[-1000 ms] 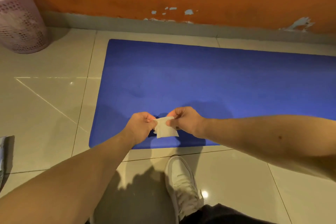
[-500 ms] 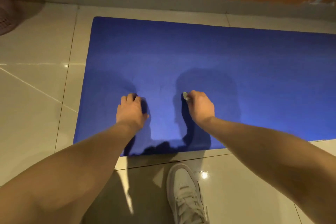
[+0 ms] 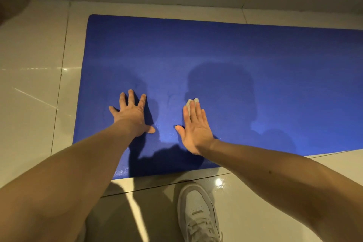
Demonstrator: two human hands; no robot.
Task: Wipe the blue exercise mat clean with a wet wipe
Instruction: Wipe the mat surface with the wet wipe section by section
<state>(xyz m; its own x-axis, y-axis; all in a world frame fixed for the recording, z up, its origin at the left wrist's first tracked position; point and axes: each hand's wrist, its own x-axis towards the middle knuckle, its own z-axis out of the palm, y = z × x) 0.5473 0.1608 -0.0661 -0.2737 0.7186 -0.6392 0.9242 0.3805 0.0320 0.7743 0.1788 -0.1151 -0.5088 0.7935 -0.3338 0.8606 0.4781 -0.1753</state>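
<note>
While our left hand (image 3: 132, 114) lies flat and spread on the mat (image 3: 225, 55), our right hand (image 3: 195, 125) presses the wipe (image 3: 191, 102) down with straight fingers.

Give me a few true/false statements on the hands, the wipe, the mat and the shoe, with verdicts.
1. The left hand lies flat on the blue mat, fingers spread. True.
2. The wet wipe sits under the left hand. False: it peeks out from under the fingertips of the right hand.
3. The right hand is balled into a fist. False: its fingers are straight and press the wet wipe to the mat.
4. The white shoe stands on the tile floor, off the mat. True.
5. The mat is rolled up. False: it lies flat on the floor.
</note>
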